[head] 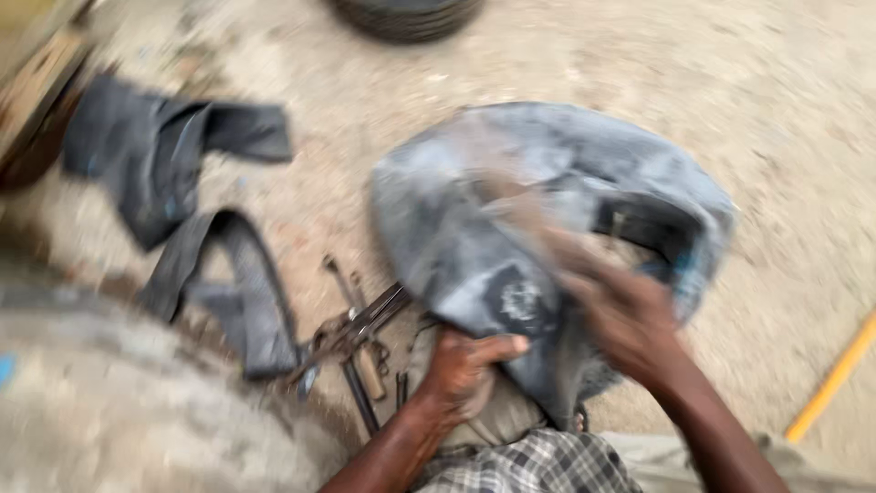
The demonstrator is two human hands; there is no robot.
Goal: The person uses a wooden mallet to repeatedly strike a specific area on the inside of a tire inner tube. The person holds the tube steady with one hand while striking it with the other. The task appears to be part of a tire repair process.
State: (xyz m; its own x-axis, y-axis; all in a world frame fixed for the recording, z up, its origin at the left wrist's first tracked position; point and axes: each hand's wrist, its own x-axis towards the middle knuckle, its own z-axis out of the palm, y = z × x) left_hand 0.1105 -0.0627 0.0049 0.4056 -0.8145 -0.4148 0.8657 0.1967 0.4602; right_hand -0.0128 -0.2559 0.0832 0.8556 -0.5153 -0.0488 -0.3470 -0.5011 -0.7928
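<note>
While both hands work a grey inner tube [511, 219], frame is motion-blurred.
Tube sits centre to right of frame, folded over the person's lap, a round dark patch [518, 297] on its near fold. Left hand [465, 370] at lower centre is curled shut around the tube's lower edge, thumb on top. Right hand [630, 319] lies on the tube right of centre (heavily blurred, cannot tell if fingers are spread or gripping). Metal hand tools [360, 333] lie on the dirt ground [785, 110] just left of the left hand. Dark rubber strips [173, 155] lie at upper left. Tyre [406, 14] at top edge, yellow stick [835, 374] at lower right.
</note>
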